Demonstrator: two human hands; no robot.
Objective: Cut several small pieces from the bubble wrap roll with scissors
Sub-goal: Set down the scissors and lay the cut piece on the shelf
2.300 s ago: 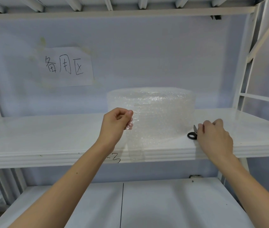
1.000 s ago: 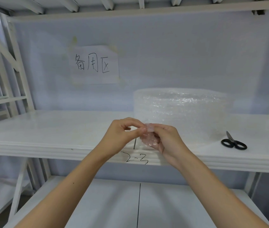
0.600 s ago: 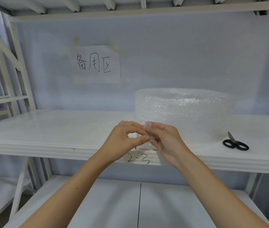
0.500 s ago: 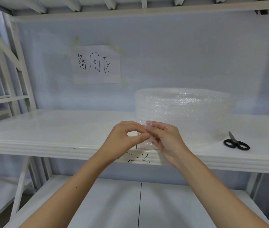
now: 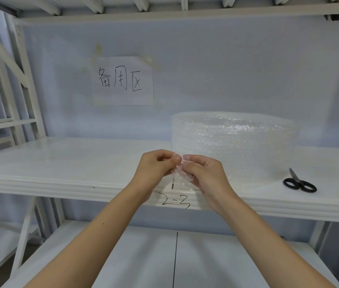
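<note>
A wide clear bubble wrap roll (image 5: 235, 142) stands on the white middle shelf (image 5: 60, 163), right of centre. In front of its left side, over the shelf's front edge, my left hand (image 5: 154, 167) and my right hand (image 5: 203, 173) meet fingertip to fingertip. Both pinch one small clear bubble wrap piece (image 5: 180, 173) between them. Black-handled scissors (image 5: 299, 182) lie flat on the shelf to the right of the roll, blades pointing away, with no hand near them.
A paper sign (image 5: 123, 81) with handwriting is taped to the back wall. "2-3" (image 5: 175, 201) is written on the shelf's front lip. A lower white shelf (image 5: 123, 256) lies under my arms. White rack posts (image 5: 19, 84) stand at the left.
My right hand left the scissors on the shelf and came over to my left hand. Both hands now hold the small piece, with only slight finger shifts in the last second.
</note>
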